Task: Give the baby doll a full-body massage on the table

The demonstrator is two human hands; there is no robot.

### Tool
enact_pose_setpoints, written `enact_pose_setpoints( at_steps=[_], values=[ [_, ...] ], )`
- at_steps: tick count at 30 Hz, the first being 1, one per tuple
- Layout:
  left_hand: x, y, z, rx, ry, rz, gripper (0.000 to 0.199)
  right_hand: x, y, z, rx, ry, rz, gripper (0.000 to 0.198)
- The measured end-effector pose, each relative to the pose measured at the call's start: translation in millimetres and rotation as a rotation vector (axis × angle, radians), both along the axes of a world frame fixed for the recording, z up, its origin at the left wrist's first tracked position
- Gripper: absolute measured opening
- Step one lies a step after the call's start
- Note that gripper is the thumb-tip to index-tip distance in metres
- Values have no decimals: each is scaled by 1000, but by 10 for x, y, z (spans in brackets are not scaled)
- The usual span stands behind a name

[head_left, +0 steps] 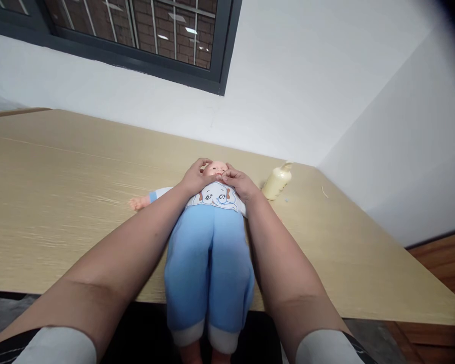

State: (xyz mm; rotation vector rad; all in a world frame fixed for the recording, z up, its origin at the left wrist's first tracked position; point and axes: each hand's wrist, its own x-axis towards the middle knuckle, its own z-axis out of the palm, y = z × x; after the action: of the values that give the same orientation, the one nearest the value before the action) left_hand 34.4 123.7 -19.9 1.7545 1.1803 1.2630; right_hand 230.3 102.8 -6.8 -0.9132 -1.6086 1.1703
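Observation:
A baby doll (210,242) in blue trousers and a white top with an elephant face lies on its back on the table, its legs reaching over the near edge. My left hand (197,178) is closed round the left side of the doll's head (217,167), thumb laid across the chin. From the other side my right hand (241,183) cups the cheek, fingers and thumb bent near the mouth. Both thumbs almost meet below the lips. One doll arm (140,202) sticks out to the left; the other is mostly hidden by my right forearm.
A cream pump bottle (276,183) stands on the table to the right of my right hand. A thin pale strand (324,191) lies farther right on the wooden table (79,167). Behind are a white wall (288,76) and a dark-framed window (155,40).

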Motion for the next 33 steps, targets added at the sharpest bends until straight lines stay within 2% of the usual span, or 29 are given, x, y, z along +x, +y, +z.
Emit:
enact_pose_setpoints(
  at_steps=[9, 18, 27, 33],
  values=[
    [17, -11, 16, -31, 3, 26, 68, 7, -19, 22, -21, -3, 8, 31],
    [3, 18, -28, -54, -39, -50, 71, 31, 34, -40, -18, 11, 4, 28],
    [8, 8, -12, -20, 16, 34, 72, 21, -20, 27, -28, 2, 8, 26],
    [8, 20, -19, -56, -14, -12, 72, 32, 3, -4, -23, 10, 18, 26]
  ],
)
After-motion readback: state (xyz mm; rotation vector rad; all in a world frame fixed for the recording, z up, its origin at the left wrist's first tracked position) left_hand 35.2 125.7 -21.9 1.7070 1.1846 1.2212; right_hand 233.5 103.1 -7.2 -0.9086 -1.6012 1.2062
